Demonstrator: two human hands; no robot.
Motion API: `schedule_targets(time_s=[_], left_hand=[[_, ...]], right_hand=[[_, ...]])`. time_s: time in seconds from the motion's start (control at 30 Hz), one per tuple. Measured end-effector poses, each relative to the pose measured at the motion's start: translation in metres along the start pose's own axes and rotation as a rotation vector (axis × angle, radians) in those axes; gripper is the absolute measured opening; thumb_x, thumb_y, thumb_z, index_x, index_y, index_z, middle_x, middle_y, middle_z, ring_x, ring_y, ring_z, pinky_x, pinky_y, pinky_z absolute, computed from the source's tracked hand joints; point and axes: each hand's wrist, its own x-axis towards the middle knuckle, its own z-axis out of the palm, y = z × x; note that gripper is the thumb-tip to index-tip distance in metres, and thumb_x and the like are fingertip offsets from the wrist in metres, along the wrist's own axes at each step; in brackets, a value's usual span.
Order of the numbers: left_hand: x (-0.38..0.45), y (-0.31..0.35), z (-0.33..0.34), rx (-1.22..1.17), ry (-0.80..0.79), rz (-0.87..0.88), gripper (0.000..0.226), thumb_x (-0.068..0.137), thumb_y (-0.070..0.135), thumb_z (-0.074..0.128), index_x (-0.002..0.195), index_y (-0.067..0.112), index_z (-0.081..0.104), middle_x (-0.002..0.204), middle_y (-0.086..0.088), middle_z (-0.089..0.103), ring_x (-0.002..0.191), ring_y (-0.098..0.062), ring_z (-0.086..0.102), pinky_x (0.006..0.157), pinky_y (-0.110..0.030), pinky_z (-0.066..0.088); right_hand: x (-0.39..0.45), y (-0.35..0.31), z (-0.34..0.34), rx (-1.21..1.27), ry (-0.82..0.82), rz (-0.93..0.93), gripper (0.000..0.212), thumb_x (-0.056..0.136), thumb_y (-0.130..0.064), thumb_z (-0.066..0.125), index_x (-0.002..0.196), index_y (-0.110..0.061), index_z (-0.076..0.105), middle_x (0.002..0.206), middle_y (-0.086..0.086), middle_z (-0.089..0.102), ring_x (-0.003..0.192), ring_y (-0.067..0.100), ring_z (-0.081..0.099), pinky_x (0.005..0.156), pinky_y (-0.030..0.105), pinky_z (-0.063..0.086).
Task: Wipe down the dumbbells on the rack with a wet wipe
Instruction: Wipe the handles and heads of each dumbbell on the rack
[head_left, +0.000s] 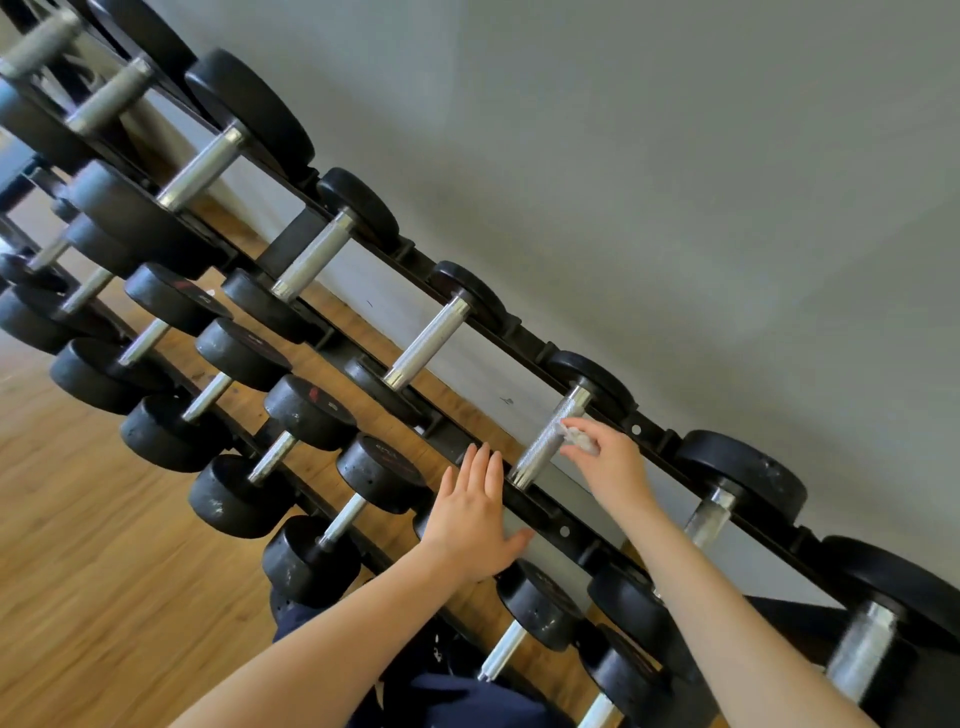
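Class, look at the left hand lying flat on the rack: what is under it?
The left hand covers the near head of a top-row dumbbell; only its knurled handle and far head show. Whatever lies beneath the palm cannot be seen.

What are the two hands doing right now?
Left hand: open, fingers straight, resting flat on the rack.
Right hand: pinching the wipe against a dumbbell handle.

Grey wall (675, 156), wooden floor (104, 571)
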Motion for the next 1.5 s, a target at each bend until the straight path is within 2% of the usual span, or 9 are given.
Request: schedule_targets(time_s=[0.2,0.3,0.47,0.67,0.8,0.9,1.2,1.37,1.5], left_hand=[[-0.001,0.005,-0.005,0.04,-0.005,-0.01,0.094,0.092,0.056,0.051,0.155,0.011,-0.005,0.163,-0.008,-0.008,0.149,-0.024,-0.013,0.119,-0.042,-0.005],[-0.002,0.005,-0.006,0.064,-0.016,-0.007,0.093,0.093,0.056,0.051,0.155,0.012,-0.003,0.163,-0.008,-0.006,0.149,-0.024,-0.011,0.119,-0.043,-0.004],[-0.002,0.006,-0.007,0.096,-0.02,-0.012,0.094,0.092,0.055,0.053,0.155,0.012,-0.002,0.163,-0.009,-0.005,0.15,-0.024,-0.008,0.12,-0.044,-0.002],[-0.001,0.005,-0.004,0.119,-0.013,-0.008,0.096,0.092,0.055,0.053,0.154,0.01,-0.003,0.163,-0.009,-0.005,0.15,-0.024,-0.009,0.121,-0.044,-0.001],[0.001,0.003,-0.004,0.125,-0.029,0.008,0.097,0.091,0.057,0.052,0.154,0.01,-0.004,0.163,-0.01,-0.005,0.149,-0.024,-0.009,0.12,-0.043,-0.002],[0.002,0.001,-0.005,0.138,-0.046,0.011,0.097,0.091,0.057,0.052,0.154,0.01,-0.005,0.163,-0.01,-0.006,0.149,-0.024,-0.01,0.12,-0.043,-0.003],[0.004,-0.001,-0.006,0.172,-0.067,0.021,0.099,0.092,0.057,0.051,0.153,0.007,-0.008,0.162,-0.012,-0.008,0.149,-0.025,-0.012,0.12,-0.042,-0.004],[0.005,-0.002,-0.006,0.185,-0.072,0.02,0.1,0.091,0.059,0.05,0.153,0.008,-0.008,0.162,-0.011,-0.008,0.149,-0.025,-0.012,0.119,-0.042,-0.005],[0.004,-0.002,-0.006,0.188,-0.079,0.011,0.1,0.091,0.059,0.05,0.153,0.008,-0.008,0.162,-0.011,-0.009,0.149,-0.025,-0.013,0.12,-0.042,-0.005]], right_hand=[[0.007,0.027,0.013,0.41,0.288,0.345,0.023,0.092,-0.01,0.059,0.115,-0.005,0.062,0.101,0.006,0.063,0.102,0.021,0.06,0.081,0.026,0.046],[0.017,0.023,0.021,0.514,0.327,0.402,0.029,0.093,-0.014,0.059,0.12,-0.004,0.059,0.107,0.009,0.063,0.1,0.02,0.058,0.084,0.028,0.045],[0.028,0.005,0.04,0.623,0.299,0.399,0.035,0.097,-0.021,0.053,0.129,-0.006,0.05,0.126,0.013,0.057,0.116,0.027,0.055,0.086,0.029,0.042],[0.008,0.011,0.067,0.347,0.201,0.387,0.04,0.099,-0.025,0.048,0.129,0.0,0.045,0.127,0.016,0.056,0.115,0.028,0.056,0.081,0.026,0.045],[0.014,0.015,0.057,0.648,0.163,0.476,0.042,0.096,-0.028,0.053,0.13,-0.004,0.047,0.128,0.014,0.055,0.116,0.028,0.054,0.096,0.035,0.046],[0.029,0.013,0.047,0.776,0.21,0.477,0.039,0.095,-0.026,0.056,0.127,-0.007,0.048,0.127,0.015,0.055,0.118,0.028,0.053,0.096,0.037,0.044],[0.006,0.03,0.062,0.684,0.024,0.484,0.05,0.09,-0.031,0.062,0.131,-0.01,0.044,0.127,0.013,0.056,0.114,0.026,0.055,0.099,0.044,0.047],[0.027,0.015,0.026,0.826,0.101,0.444,0.036,0.1,-0.022,0.046,0.127,0.001,0.051,0.117,0.014,0.057,0.116,0.024,0.054,0.067,0.009,0.05],[0.029,0.009,0.029,0.857,0.139,0.406,0.04,0.1,-0.026,0.044,0.133,-0.002,0.046,0.128,0.015,0.053,0.122,0.028,0.05,0.092,0.029,0.044]])
